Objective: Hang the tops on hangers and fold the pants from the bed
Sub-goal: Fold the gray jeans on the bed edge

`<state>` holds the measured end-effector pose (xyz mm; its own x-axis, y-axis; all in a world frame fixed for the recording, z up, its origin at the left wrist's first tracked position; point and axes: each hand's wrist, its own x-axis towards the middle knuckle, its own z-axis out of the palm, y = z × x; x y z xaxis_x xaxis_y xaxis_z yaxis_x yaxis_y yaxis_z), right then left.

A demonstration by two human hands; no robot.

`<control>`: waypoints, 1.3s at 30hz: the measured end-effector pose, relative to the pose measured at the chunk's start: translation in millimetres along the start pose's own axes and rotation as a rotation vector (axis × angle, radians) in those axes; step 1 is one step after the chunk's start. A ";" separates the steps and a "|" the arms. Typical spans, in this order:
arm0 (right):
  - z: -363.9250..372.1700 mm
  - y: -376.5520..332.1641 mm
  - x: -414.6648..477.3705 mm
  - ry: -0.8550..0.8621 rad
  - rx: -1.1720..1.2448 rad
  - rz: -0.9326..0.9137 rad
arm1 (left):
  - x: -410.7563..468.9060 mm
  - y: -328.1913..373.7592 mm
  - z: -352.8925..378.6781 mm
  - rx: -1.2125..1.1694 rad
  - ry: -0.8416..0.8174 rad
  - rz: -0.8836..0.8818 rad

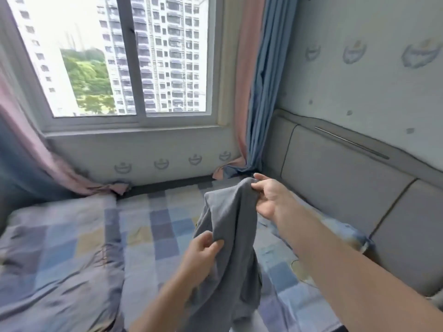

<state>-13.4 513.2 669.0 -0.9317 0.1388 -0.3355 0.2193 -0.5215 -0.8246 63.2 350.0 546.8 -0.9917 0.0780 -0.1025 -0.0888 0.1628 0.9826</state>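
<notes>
Cloth fills the middle of my view: a grey garment (230, 212) hangs from both my hands above the bed (148, 248). My right hand (268, 198) is stretched forward and holds the highest part of it, with thumb and fingertips pinched on a bunched fold and the palm turned toward me. My left hand (203, 250) is lower and nearer to me, its fingers curled round a fold at the garment's left edge. Between the two grips the fabric runs in a slack slope. Below my left hand it drops in loose folds out of the bottom of the picture, so I cannot tell whether its lower end touches the mattress. I also cannot tell whether it is a top or a pair of pants. The bed wears a checked sheet (167, 204) in blue, lilac and pale yellow squares. A crumpled quilt (55, 255) in the same check lies heaped on the left side of the bed, well apart from the garment. A padded grey headboard (347, 185) runs along the right, behind my right forearm. Ahead, a window (119, 56) looks out on tall apartment blocks and green trees. Pink-and-blue curtains hang at both its sides, and the right curtain (254, 92) has its hem bunched at the far corner, just beyond my right hand.
</notes>
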 end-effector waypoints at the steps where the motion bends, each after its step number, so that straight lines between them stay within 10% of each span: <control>1: 2.1 9.9 10.7 -0.018 -0.033 0.048 | 0.9 -7.3 -5.7 -0.012 0.054 -0.039; 11: -48.9 86.8 101.4 -0.358 -0.669 0.193 | 42.5 -68.2 -10.9 -0.239 0.418 -0.383; 18: -138.0 159.5 126.0 -0.284 -0.580 0.334 | 69.3 -80.5 23.6 -0.508 0.527 -0.538; 23: -167.2 184.7 130.4 -0.639 -0.756 0.423 | 75.8 -79.7 29.4 -0.638 0.595 -0.588; 31: -159.3 194.9 156.5 -0.873 -1.364 0.211 | 98.2 -67.0 7.4 -0.744 0.645 -0.558; 39: -117.5 174.9 171.3 -0.604 -1.157 0.047 | 123.3 -60.1 -37.8 -0.688 0.566 -0.427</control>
<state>-100.6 544.7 413.8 -0.8320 -0.4155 -0.3676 0.0934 0.5482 -0.8311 -57.4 312.6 480.9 -0.7461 -0.3649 -0.5570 -0.3070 -0.5537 0.7740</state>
